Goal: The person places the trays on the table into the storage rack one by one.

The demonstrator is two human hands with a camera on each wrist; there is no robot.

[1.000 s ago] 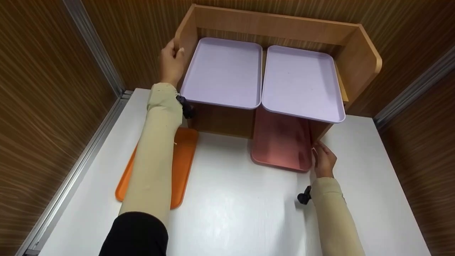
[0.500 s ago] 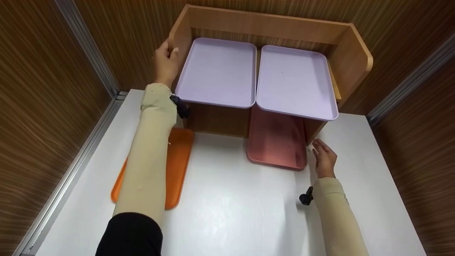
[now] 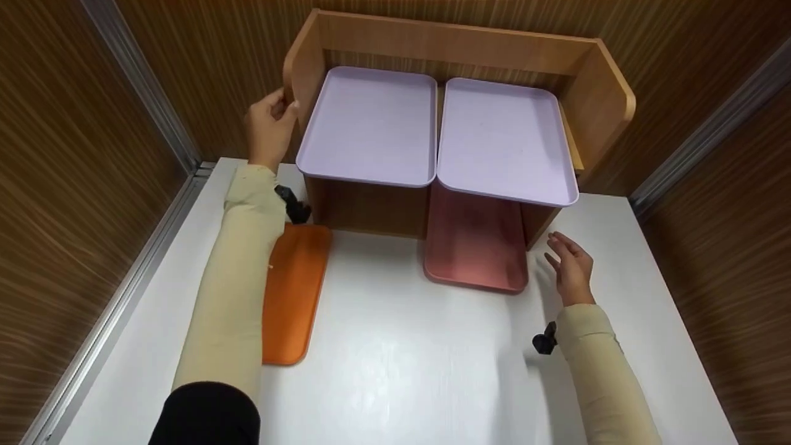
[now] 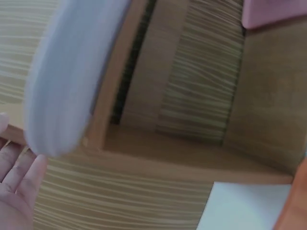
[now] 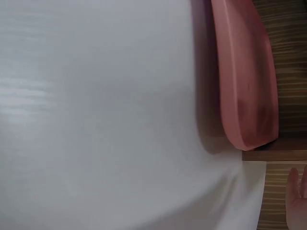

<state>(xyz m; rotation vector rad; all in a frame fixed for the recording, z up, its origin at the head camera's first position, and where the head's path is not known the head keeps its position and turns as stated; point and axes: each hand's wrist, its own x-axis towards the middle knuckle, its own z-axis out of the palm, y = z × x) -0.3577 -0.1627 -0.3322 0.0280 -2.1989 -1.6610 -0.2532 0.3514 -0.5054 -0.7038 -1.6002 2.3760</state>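
My left hand (image 3: 269, 130) is at the edge of the left side panel of a wooden desktop shelf (image 3: 460, 38), its fingers loosely extended. In the left wrist view the thumb and fingers (image 4: 31, 179) lie on either side of the panel edge; whether they touch it I cannot tell. My right hand (image 3: 571, 269) hovers apart from the shelf's lower right corner, fingers spread and holding nothing. Two lilac trays (image 3: 371, 127) lie side by side on the shelf top. A pink tray (image 3: 476, 253) sticks out of the lower right compartment.
An orange tray (image 3: 296, 293) lies on the white table (image 3: 395, 371), partly covered by the left forearm. Brown wood-grain walls (image 3: 62, 154) stand behind and at both sides. A central divider (image 4: 268, 81) splits the lower shelf space.
My left hand has loosened from the side panel and slipped left and down. The right hand has left the lower right corner, moving slightly right. The trays stay in place on the shelf.
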